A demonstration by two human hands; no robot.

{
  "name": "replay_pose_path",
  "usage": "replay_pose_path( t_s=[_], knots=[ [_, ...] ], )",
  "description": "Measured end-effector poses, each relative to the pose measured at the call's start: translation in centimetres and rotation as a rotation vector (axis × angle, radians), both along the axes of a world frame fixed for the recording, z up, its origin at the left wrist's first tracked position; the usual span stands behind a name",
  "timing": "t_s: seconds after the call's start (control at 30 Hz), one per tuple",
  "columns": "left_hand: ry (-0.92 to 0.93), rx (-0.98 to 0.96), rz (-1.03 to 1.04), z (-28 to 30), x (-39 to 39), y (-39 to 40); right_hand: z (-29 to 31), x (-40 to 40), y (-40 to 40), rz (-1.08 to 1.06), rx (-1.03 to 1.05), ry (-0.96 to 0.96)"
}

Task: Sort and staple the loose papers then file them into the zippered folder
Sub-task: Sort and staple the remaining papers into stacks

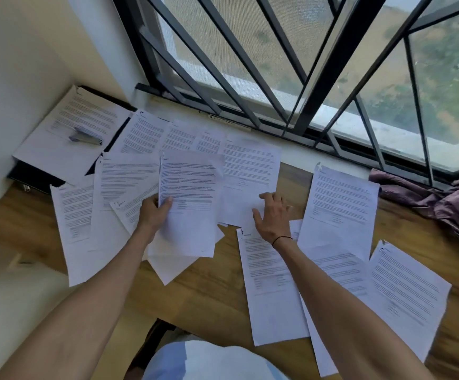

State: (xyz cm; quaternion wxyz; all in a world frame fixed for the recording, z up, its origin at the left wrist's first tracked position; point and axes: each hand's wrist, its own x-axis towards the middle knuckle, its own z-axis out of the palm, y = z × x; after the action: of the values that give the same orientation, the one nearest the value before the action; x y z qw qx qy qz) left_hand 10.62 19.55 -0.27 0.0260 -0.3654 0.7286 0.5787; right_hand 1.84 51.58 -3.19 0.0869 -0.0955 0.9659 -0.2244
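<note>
Several loose printed sheets lie spread over the wooden desk (pixel 211 292). My left hand (pixel 152 212) grips a printed sheet (pixel 192 187) by its left edge, thumb on top, raised a little above the others. My right hand (pixel 273 215) rests flat with spread fingers on another sheet (pixel 247 171) in the middle. A black zippered folder (pixel 35 175) lies at the back left under a sheet (pixel 69 135). A pale purple stapler (pixel 85 136) sits on top of that sheet. More sheets (pixel 340 204) lie to the right.
A barred window (pixel 277 64) runs along the back, with a white sill (pixel 299 154) below it. A crumpled purple cloth (pixel 447 204) sits at the right end. A white wall (pixel 11 78) closes the left side. The desk's near edge is by my lap.
</note>
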Motion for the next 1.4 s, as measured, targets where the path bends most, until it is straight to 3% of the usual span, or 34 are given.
replay_pose_path(
  t_s=[0.3, 0.93, 1.23, 1.4],
  knots=[
    [0.01, -0.016, -0.016, -0.3, -1.8, -4.9, 0.4, -3.5, -4.9, 0.036, 0.049, 0.052],
    [-0.062, -0.15, -0.27, -0.7, -4.2, -12.0, 1.4, -11.2, -20.8, 0.151, -0.051, 0.098],
    [-0.125, -0.166, -0.37, -3.0, -4.2, -13.4, 0.9, -13.5, -27.2, 0.428, 0.061, -0.017],
    [-0.105, -0.135, -0.372, -3.3, -4.5, -13.6, 0.7, -13.6, -27.9, 0.497, 0.177, 0.013]
  ],
)
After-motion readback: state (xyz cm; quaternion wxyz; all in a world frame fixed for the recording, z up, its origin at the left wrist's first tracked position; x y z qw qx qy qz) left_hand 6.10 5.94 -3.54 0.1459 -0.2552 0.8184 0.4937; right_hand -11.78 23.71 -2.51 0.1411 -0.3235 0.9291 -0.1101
